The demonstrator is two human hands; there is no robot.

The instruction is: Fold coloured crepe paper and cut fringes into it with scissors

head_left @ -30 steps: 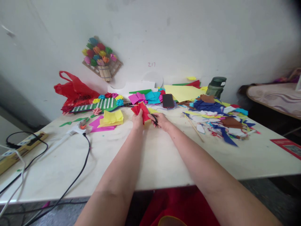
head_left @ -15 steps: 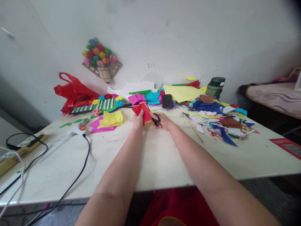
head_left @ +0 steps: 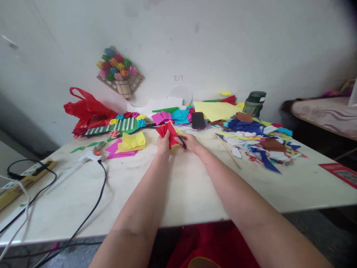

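Gripping folded red paper [head_left: 172,139], the left hand [head_left: 163,143] appeared in the head view over the middle of the white table [head_left: 195,197], its thumb laid on top; the right hand [head_left: 190,144] was closed round black-handled scissors [head_left: 183,142]. Red writing on the wall [head_left: 223,48] read "217"; a white label [head_left: 262,99] on the green bottle [head_left: 252,106] and the print on a red card [head_left: 338,174] were too small to read. The paper's long axis ran away from the person, leaning slightly left, and the scissors pointed forward and left along its right edge. A vase of bundled sticks [head_left: 123,89] held multicoloured paper tulips [head_left: 115,65]; a red plastic bag [head_left: 86,109] held dark, unclear contents.
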